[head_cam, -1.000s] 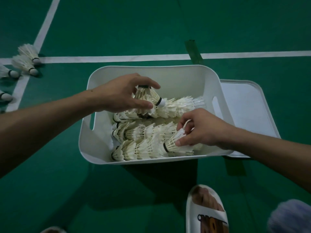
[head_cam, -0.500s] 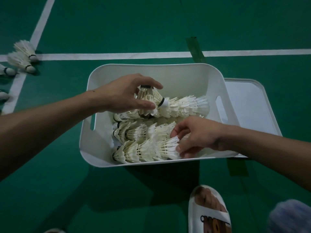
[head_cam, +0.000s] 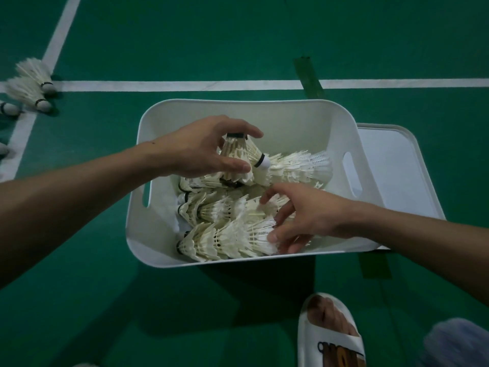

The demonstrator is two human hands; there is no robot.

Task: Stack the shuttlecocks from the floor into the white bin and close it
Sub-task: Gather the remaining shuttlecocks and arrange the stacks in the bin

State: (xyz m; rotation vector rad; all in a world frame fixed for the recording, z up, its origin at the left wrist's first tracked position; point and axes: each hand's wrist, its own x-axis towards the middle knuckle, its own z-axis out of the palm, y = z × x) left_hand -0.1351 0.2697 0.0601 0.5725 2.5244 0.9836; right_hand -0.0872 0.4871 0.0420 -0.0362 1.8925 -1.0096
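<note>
The white bin stands open on the green court floor, holding several rows of nested white feather shuttlecocks. My left hand grips an upright shuttlecock stack by its black-banded cork end, over the bin's back half. My right hand lies with spread fingers on the feather ends of the front rows inside the bin. A further stack lies on its side at the bin's back right.
The bin's flat white lid lies on the floor right of the bin. Loose shuttlecocks lie at the far left near the white court lines. My foot in a white slipper stands in front of the bin.
My right hand has pushed its shuttlecock down onto the front row, let it go and now rests with spread fingers on the feathers. My left hand has kept its hold on the upright stack.
</note>
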